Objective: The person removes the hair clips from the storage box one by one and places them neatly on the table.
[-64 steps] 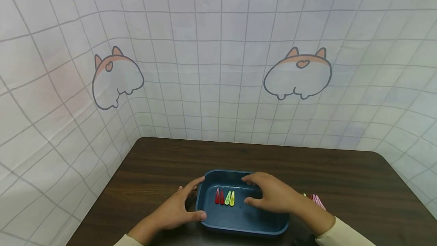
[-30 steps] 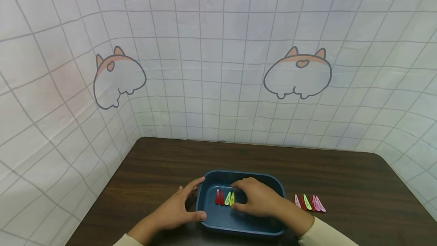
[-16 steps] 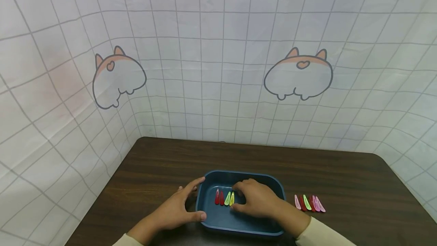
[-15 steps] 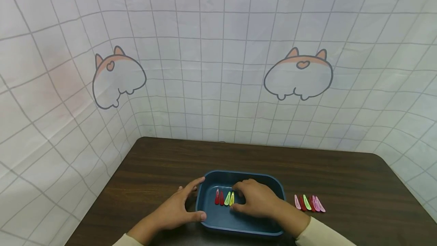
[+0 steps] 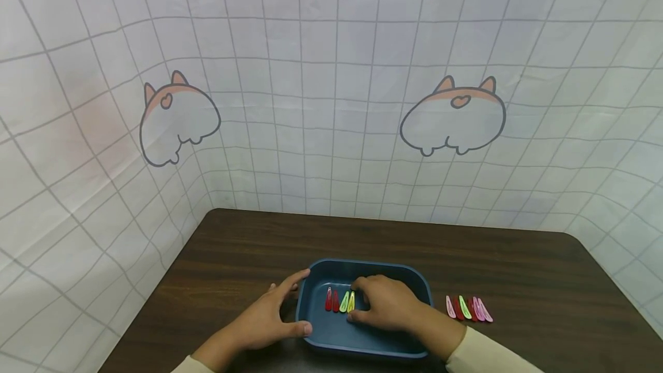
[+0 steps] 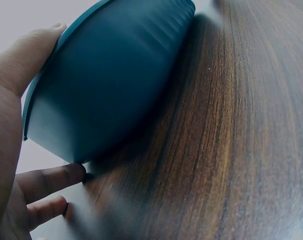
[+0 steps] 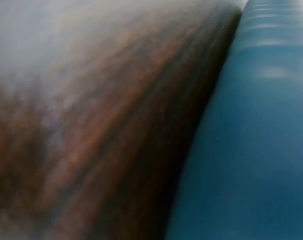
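A dark blue rectangular tray (image 5: 365, 339) sits on the table. Inside, side by side, lie two red snap hair clips (image 5: 328, 300), a light green hair clip (image 5: 344, 302) and a yellow hair clip (image 5: 351, 302). My right hand (image 5: 388, 303) reaches over the tray and pinches the yellow clip between thumb and index finger, at its two ends. My left hand (image 5: 261, 320) spreads around the tray's left end, fingers fairly straight; its thumb lies on the rim in the left wrist view. The right wrist view shows only the tray's outer wall (image 7: 256, 145) and blurred tabletop.
Right of the tray, a row of several hair clips (image 5: 465, 308) in pink, red and green lies on the dark wood table (image 5: 259, 235). Behind and to the left hangs a white grid-patterned cloth (image 5: 311, 102) with cartoon prints.
My right hand has moved left across the tray to the yellow clip and stayed there, uncovering the row of clips on the table. The left hand keeps its place.
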`<state>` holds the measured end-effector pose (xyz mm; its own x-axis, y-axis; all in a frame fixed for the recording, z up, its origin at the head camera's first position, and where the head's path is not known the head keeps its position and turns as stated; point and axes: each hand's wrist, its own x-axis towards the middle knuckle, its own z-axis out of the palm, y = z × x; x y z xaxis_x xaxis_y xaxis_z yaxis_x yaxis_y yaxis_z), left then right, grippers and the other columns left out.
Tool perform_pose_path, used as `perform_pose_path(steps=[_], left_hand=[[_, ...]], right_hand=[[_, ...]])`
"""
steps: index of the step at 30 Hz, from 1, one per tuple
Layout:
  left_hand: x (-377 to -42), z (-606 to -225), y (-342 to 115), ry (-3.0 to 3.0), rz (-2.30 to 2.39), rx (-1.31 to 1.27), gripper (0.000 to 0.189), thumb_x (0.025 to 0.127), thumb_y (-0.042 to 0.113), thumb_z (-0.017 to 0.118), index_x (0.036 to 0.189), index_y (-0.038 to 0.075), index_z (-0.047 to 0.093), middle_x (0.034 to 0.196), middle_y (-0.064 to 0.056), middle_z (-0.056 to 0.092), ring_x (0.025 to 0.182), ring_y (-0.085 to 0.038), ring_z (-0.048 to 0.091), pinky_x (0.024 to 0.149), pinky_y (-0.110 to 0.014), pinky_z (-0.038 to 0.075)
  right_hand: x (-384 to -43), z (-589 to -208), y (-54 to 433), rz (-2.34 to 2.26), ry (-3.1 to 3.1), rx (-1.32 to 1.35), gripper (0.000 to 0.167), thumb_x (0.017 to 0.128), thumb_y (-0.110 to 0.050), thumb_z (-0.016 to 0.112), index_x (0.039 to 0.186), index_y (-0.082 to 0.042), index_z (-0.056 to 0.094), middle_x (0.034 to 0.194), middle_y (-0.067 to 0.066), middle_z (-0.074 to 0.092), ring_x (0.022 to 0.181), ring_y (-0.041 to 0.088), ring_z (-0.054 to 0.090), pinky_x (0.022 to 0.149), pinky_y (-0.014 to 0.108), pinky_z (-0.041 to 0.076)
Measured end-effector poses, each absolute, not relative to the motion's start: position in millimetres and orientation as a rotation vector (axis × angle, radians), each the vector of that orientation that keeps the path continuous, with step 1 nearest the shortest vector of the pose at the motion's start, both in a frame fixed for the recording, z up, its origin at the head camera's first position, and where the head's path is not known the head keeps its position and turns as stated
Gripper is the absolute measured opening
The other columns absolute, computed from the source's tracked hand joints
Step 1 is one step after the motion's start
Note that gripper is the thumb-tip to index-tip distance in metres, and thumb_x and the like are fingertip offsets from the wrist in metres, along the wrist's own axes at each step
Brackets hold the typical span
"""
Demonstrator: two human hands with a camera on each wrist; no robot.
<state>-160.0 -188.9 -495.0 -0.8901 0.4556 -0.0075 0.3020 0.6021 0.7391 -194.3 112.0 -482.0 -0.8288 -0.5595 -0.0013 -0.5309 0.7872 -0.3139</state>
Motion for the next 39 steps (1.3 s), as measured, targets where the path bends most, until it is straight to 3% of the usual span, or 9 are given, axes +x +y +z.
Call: perform_pose_path(steps=[18, 39], left_hand=[[-161.6, -495.7, -188.2, 2.627, 1.195, 0.669, 0.091, 0.087, 0.048, 0.08, 0.161, 0.036, 0.027, 0.149, -0.012, 0.053, 0.136, -0.031, 0.052, 0.116, -0.072, 0.004], [-160.3, -494.5, -188.1, 2.641, 1.18, 0.655, 0.09, 0.087, 0.05, 0.079, 0.16, 0.037, 0.028, 0.15, -0.013, 0.051, 0.134, -0.031, 0.053, 0.116, -0.071, 0.005]], right_hand=[[-194.8, -484.6, 111.8, -0.471, 2.881, -0.926, 0.059, 0.085, -0.058, 0.076, 0.123, -0.014, 0.069, 0.078, -0.013, 0.052, 0.068, 0.004, 0.049, 0.054, 0.027, 0.042], [-191.8, -478.6, 114.0, -0.491, 2.917, -0.981, 0.049, 0.084, -0.05, 0.078, 0.118, -0.016, 0.072, 0.084, -0.014, 0.056, 0.075, 0.003, 0.05, 0.056, 0.025, 0.044]])
